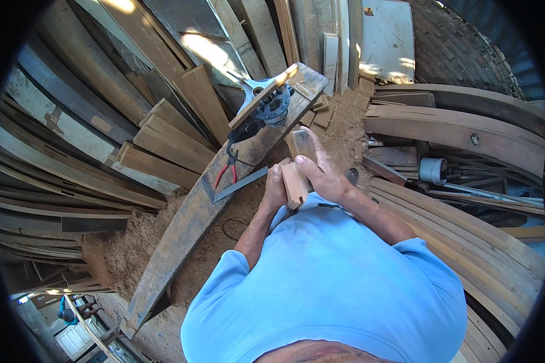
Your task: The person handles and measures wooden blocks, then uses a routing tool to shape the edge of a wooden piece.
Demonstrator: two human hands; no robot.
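Observation:
Close to my chest, both hands are on a short piece of reddish wood with a notched near end. My left hand grips its left side, thumb on top. My right hand wraps its right side, with the thumb across the top and the fingers reaching forward. Just beyond lies a wooden part with a grey top face beside my right fingers; whether it belongs to the same piece I cannot tell. A metal try square rests on the wooden bench near my left hand, beside red-handled pliers.
A router with a wooden strip across its base lies on the bench's far part. Boards lean at the left; long planks are stacked at the right. Sawdust covers the ground. Another person is at the far lower left.

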